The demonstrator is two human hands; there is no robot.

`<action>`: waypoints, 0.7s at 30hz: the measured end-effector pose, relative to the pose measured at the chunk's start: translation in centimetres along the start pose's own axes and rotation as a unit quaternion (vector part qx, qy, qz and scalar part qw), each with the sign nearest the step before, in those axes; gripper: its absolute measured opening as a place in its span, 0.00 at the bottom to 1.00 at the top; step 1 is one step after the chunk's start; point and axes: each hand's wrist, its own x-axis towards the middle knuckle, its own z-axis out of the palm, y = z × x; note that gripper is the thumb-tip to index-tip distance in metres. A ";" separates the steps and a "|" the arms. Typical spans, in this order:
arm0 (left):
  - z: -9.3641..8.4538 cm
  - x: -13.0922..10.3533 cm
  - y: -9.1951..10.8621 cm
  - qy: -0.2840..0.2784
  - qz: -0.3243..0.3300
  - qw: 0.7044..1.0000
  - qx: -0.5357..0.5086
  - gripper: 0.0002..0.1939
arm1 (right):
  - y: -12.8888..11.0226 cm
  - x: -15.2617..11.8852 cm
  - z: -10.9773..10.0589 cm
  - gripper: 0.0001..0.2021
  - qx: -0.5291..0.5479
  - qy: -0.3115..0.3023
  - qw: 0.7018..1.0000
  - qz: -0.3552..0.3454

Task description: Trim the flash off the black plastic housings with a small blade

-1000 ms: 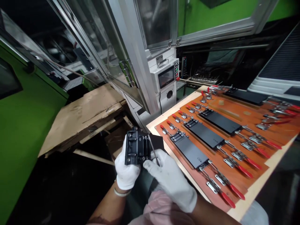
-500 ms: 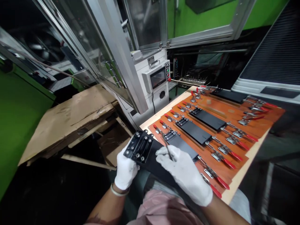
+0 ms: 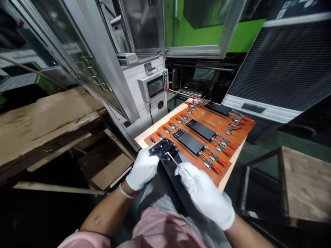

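Black part [image 3: 178, 187]: long and dark, held above the person's lap, tilted, beside the near edge of the orange board [image 3: 212, 119].
Fitted end [image 3: 163, 148]: uppermost, with small round metal pieces; finer detail is blurred.
Left hand [image 3: 143, 168]: white-gloved, clamped on the black part at its fitted end.
Right hand [image 3: 205, 193]: white-gloved, fingers closed on a thin rod [image 3: 173, 160], lying over the long body of the black part.
Rod tip: at the fitted end; whether it touches cannot be told.
Wristband [image 3: 126, 192]: light-coloured, worn at the left wrist.
Clothing [image 3: 165, 227]: pink, visible below the hands.
Orange board: on a pale wooden top [image 3: 144, 135], carrying dark rectangular panels [image 3: 188, 143] laid flat in a spaced row.
Toggle clamps [image 3: 216, 168]: metal with red handles, set at both ends of the panels.
Control unit [image 3: 155, 85]: screen and coloured buttons, mounted on a white cabinet [image 3: 134, 89] beyond the board.
Framed door [image 3: 103, 58]: metal with a clear pane, standing at a slant in front of the cabinet.
Left side: cardboard-topped bench [image 3: 51, 117].
Right side: ribbed dark surface [image 3: 281, 65] with a light border; below it, a wood-topped stand [image 3: 307, 186].
Background: bright green machine panel [image 3: 240, 34].
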 end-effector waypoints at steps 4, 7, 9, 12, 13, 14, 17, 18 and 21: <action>1.4 0.9 0.1 -0.029 0.080 0.996 0.024 0.24 | 1.1 -0.7 -0.7 0.14 -0.008 0.019 1.000 -0.003; 2.4 1.4 0.0 -0.030 0.129 0.988 0.076 0.26 | 1.4 -1.1 -0.8 0.14 -0.019 0.046 0.999 0.010; 3.2 1.7 0.0 -0.009 0.158 0.978 0.136 0.28 | 0.9 -1.4 -0.3 0.15 -0.029 0.091 0.995 0.009; 4.3 2.3 -0.1 0.047 0.199 0.949 0.238 0.31 | -0.5 -2.0 0.7 0.14 -0.041 0.119 0.992 -0.010; 4.6 2.5 -0.1 0.063 0.212 0.940 0.261 0.32 | -1.0 -2.2 0.9 0.13 -0.038 0.119 0.992 -0.017; 4.9 2.7 0.0 0.075 0.223 0.932 0.275 0.32 | -1.2 -2.3 1.0 0.13 -0.029 0.126 0.991 -0.023; 5.5 2.9 0.5 0.094 0.242 0.924 0.280 0.31 | -0.7 -2.4 0.4 0.14 0.030 0.198 0.979 -0.040; 5.6 2.8 0.7 0.096 0.247 0.925 0.273 0.30 | -0.2 -2.3 0.0 0.13 0.052 0.219 0.973 -0.048; 6.3 2.5 1.2 0.084 0.271 0.924 0.254 0.29 | 1.0 -1.7 -0.7 0.13 0.077 0.242 0.965 -0.064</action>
